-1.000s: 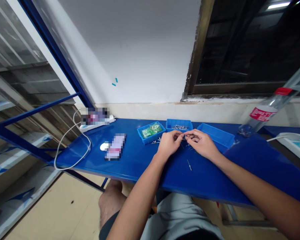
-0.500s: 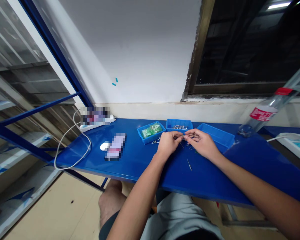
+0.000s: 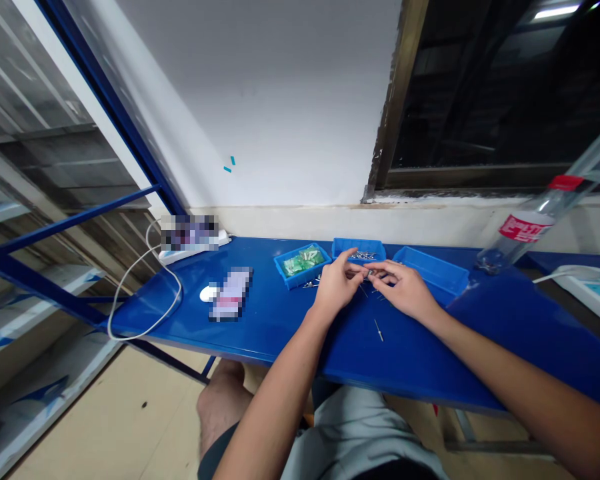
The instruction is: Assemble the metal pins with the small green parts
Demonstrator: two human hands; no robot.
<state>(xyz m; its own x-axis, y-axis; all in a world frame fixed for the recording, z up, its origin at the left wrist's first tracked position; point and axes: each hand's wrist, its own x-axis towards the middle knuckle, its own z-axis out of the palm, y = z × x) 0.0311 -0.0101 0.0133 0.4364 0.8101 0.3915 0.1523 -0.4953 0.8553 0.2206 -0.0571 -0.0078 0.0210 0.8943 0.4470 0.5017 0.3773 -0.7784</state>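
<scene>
My left hand point(image 3: 336, 285) and my right hand point(image 3: 403, 287) meet fingertip to fingertip over the blue table, just in front of the bins. Between their pinched fingers is a small shiny metal piece point(image 3: 369, 274), largely covered, so its exact kind is unclear. The left index finger is raised away from the pinch. Closer to me, a blind rivet point(image 3: 379, 331) with a thin pin lies on the table. More thin metal pins lie under and beside the hands, partly hidden. A blue bin point(image 3: 337, 251) behind the hands contains several similar metal pieces.
Left of the hands, a blue bin point(image 3: 291, 283) contains green-and-white packets. A blue bin point(image 3: 433, 270) stands at the right, near a plastic bottle point(image 3: 525, 228). Farther left are a blurred-out phone point(image 3: 231, 293), a white round object point(image 3: 209, 294), and a cable point(image 3: 111, 313).
My left index finger has lifted up from the pinch. My right fingers have shifted slightly, and the metal piece between the hands shows more. The table items stay put.
</scene>
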